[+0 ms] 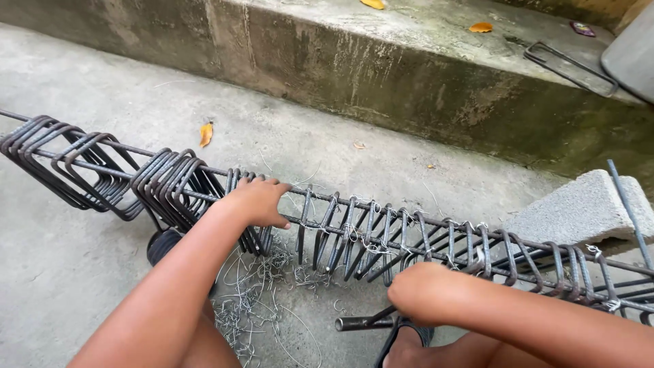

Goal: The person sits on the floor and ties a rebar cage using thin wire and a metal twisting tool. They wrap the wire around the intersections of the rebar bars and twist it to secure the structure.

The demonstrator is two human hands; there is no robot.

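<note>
**Rebar cage under both hands on the concrete floor**

The rebar cage (381,235) lies lengthwise across the concrete floor (82,259), running from far left to the right edge, where it passes in front of a grey concrete block (579,208). The fingers of the left hand (255,201) curl over an upper long bar and a group of stirrups (177,184), closed in a grip on the steel. The right hand (426,293) is balled into a fist at the near side of the cage, and a dark metal tool (361,322) pokes out leftward from beneath it; the fingers are turned away, so how they wrap the tool cannot be told.

To the right of the left hand the stirrups stand spaced out and are tied with thin wire to the long bars. To its left they sit bunched in loose clusters. Scraps of tie wire (262,307) lie tangled on the floor below the cage, between the forearms. Behind runs a stained concrete step (381,75) bearing a bent steel loop (569,68) and some fallen leaves.
</note>
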